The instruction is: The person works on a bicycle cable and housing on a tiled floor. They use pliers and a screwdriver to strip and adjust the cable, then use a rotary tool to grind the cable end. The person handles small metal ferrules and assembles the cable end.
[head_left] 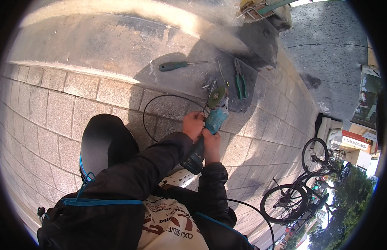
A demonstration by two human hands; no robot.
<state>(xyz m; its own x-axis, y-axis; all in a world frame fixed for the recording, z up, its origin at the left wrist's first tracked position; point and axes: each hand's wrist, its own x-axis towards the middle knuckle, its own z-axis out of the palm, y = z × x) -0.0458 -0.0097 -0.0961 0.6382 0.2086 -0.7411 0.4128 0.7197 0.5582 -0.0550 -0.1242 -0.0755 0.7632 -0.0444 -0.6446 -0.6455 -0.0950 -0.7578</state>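
My right hand (211, 143) is wrapped round the teal body of an angle grinder (217, 121), whose black rear end points back toward me. The grinder's greenish disc (217, 96) faces away from me, over the edge of a stone step. Just left of the grinder, my left hand (194, 124) is closed, its fingers pinching a thin black cable (163, 96) close to the disc. That cable loops out to the left and passes beneath my left forearm. Small metal pieces (206, 86) lie on the step beside the disc.
On the stone step (114, 46) lie a green-handled screwdriver (173, 66), pliers with green handles (240, 85) and a thin yellowish rod (222, 71). Paving bricks (60, 109) spread below the step. A bicycle (285, 203) stands at the right. A white perforated shoe (181, 178) shows under my arms.
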